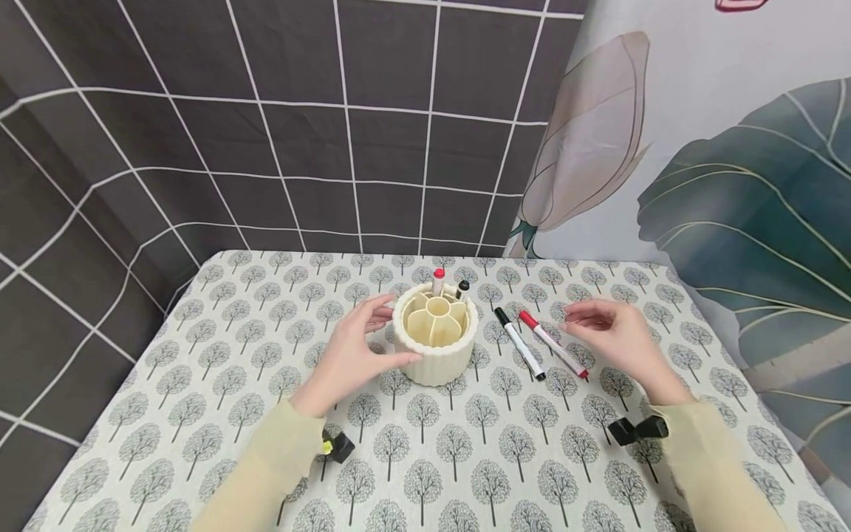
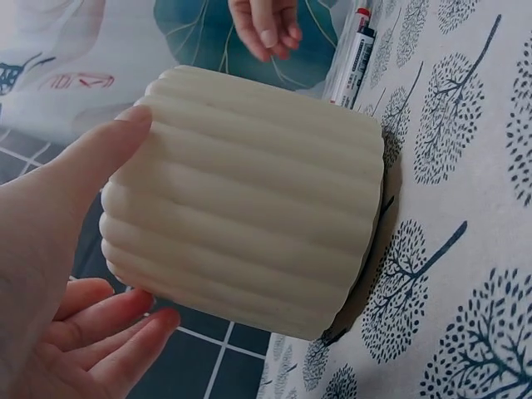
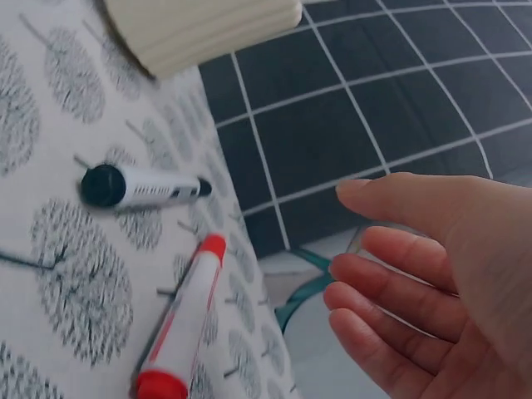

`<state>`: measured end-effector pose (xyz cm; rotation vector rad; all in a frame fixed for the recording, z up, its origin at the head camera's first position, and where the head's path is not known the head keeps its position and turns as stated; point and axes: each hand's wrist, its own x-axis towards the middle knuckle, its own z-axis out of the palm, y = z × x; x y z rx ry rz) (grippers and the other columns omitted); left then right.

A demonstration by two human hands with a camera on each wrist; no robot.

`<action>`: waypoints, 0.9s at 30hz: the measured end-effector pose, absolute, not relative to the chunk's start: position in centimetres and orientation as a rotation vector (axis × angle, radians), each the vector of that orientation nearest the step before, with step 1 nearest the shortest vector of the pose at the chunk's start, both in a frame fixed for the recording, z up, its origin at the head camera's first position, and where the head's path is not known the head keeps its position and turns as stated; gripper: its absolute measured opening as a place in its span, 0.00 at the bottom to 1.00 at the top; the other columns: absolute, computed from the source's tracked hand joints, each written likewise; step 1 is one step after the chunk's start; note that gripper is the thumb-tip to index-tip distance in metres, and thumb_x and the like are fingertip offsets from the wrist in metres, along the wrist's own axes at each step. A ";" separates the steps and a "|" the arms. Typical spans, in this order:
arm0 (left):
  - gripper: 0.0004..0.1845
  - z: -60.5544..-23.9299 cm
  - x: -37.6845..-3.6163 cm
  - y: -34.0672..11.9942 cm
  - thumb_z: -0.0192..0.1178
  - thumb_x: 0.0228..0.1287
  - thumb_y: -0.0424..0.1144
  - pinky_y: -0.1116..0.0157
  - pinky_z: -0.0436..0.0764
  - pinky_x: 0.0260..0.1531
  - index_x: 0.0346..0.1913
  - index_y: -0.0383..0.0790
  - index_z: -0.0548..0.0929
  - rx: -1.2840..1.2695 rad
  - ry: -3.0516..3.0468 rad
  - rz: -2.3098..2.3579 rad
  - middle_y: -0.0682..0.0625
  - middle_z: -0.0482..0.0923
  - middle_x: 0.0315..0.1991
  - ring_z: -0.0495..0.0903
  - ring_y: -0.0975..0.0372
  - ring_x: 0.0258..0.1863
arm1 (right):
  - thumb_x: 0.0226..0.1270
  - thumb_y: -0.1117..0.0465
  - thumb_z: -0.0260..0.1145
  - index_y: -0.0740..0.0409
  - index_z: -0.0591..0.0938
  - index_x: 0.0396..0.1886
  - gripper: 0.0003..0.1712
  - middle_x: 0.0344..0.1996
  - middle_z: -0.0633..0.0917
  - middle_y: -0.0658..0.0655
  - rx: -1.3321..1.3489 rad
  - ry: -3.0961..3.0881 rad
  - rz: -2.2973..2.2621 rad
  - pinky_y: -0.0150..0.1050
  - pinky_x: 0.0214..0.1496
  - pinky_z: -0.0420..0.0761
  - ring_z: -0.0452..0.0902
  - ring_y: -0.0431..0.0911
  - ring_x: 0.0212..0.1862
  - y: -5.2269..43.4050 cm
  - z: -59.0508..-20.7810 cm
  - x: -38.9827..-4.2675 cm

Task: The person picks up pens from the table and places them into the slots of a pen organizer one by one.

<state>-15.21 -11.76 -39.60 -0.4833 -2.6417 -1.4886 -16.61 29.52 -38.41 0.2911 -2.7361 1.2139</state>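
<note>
Cream, fluted, cylindrical pen holder (image 1: 435,364) stands on the tree-printed surface (image 1: 465,473); my left hand (image 1: 349,356) curves round its side; my right hand (image 1: 618,343), relaxed, empty, hovers near black- and red-capped white markers (image 1: 520,344).

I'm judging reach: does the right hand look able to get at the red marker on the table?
Probably yes: the empty right hand hovers beside the red marker with nothing visible between them; the black marker lies beyond the red one.

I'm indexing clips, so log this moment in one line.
left hand: beside cream pen organizer, thumb at rim | right hand: empty, nearest red marker | black marker: on tablecloth | inside: red-topped pen, black-topped pen
</note>
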 end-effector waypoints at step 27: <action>0.68 -39.7 -17.3 -10.2 0.85 0.30 0.61 0.53 0.69 0.69 0.79 0.44 0.62 -0.577 -2.682 -1.511 0.50 0.64 0.75 0.70 0.53 0.69 | 0.58 0.64 0.79 0.67 0.86 0.48 0.20 0.35 0.89 0.55 0.274 -2.925 1.150 0.32 0.35 0.85 0.84 0.46 0.35 32.1 -41.7 -15.5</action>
